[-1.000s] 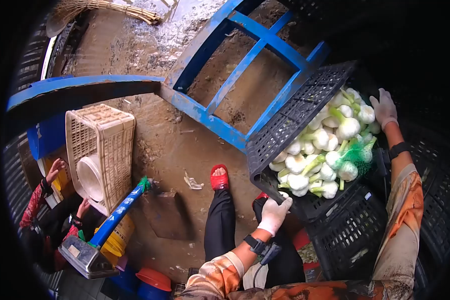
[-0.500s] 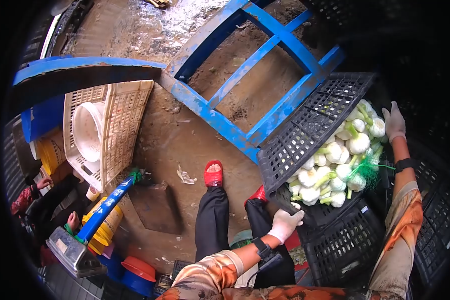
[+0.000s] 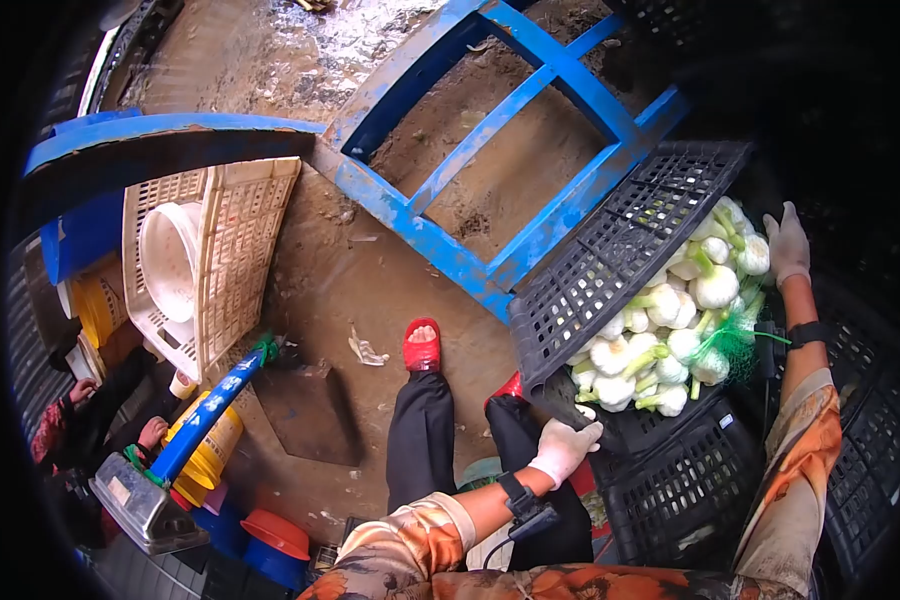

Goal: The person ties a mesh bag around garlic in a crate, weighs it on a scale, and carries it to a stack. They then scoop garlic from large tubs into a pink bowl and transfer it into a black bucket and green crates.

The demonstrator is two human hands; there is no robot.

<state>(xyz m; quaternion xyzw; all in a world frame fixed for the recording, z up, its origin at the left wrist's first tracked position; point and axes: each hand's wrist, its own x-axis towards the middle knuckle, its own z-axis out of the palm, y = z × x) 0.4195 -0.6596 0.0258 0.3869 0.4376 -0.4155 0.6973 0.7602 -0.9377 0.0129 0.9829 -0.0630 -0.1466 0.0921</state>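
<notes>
A black plastic crate (image 3: 630,245) is tipped on its side at the right, full of white garlic bulbs (image 3: 715,287) with green stems. Green netting (image 3: 732,345) lies among the bulbs at the crate's right. My left hand (image 3: 563,450), in a pale glove, is closed at the crate's lower corner, its fingers wrapped on the rim. At the crate's far right end is my right hand (image 3: 789,243), also gloved, with its fingers stretched out and its palm side near the bulbs. More black crates (image 3: 680,485) sit beneath the tipped one.
A blue metal frame (image 3: 440,240) stands ahead, touching the crate. On the left are a white crate (image 3: 245,250) with a white basin (image 3: 173,262), a blue post with a metal box (image 3: 148,505), yellow buckets (image 3: 210,445), and another person's hands (image 3: 153,432). A red basin (image 3: 276,534) is lower left.
The view has shifted slightly, so most things sit a little further left. Both hands remain at the crate, and the other person's hands have moved a little.
</notes>
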